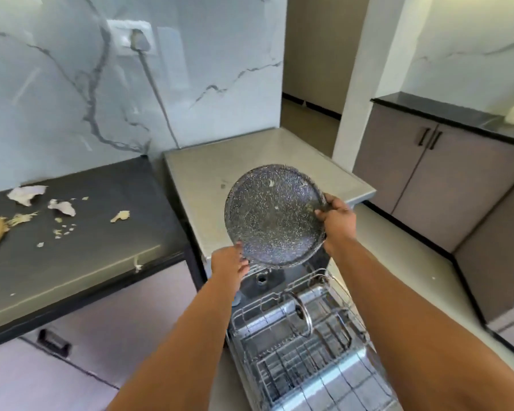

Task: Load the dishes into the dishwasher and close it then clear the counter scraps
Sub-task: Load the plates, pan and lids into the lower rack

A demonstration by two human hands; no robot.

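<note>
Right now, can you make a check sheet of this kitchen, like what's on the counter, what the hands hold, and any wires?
Surface: dark counter, left of the dishwasher top.
Job's things: speckled plate held over the open rack; a lid stands in the rack.
Clutter: scraps on the counter.
Hands: left hand touches the plate's lower edge; right hand grips its right rim.
Cables: cord from the wall socket.
Surroundings: marble wall, cabinets.
</note>
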